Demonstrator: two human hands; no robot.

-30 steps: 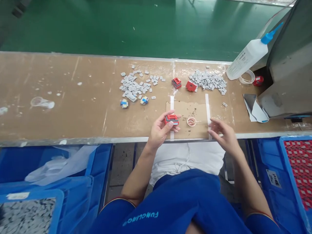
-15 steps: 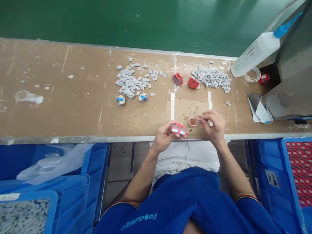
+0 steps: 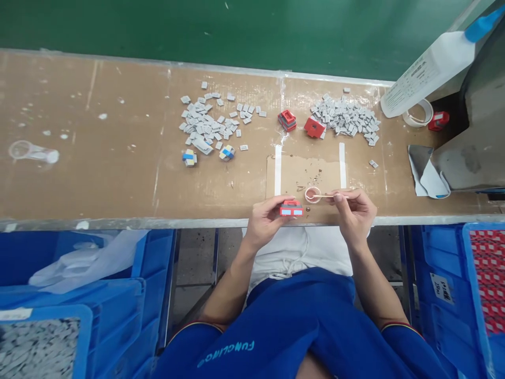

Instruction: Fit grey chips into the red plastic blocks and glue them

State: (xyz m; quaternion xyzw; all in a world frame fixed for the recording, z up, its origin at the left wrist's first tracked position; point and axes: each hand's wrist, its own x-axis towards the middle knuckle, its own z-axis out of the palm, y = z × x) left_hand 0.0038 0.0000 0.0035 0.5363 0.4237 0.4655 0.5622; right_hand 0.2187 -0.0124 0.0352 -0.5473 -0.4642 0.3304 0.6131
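Note:
Pinched in my left hand (image 3: 265, 220) is a red and grey plastic block (image 3: 291, 208) with two pale rectangles on the side facing me, held at the table's front edge. My right hand (image 3: 357, 213) grips a thin wooden stick (image 3: 325, 196), probably a cotton swab. Its tip rests in a small round cup (image 3: 313, 195) of reddish liquid. The cup stands on a cardboard sheet (image 3: 292, 173) fixed with white tape strips. Farther back lie two more red pieces, a red-grey block (image 3: 287, 120) and a red part (image 3: 314, 127).
Piles of small grey tiles lie at the left (image 3: 205, 122) and right (image 3: 347, 117). Two blue-yellow-white pieces (image 3: 189, 158) sit by the left pile. A white bottle (image 3: 430, 73), a tape roll (image 3: 418, 113) and a metal box are at right. Blue crates (image 3: 437, 252) flank me.
My right hand has moved right and turned, so the stick now lies level with its tip in the cup. The red block has turned slightly in my left hand. The view has shifted a little.

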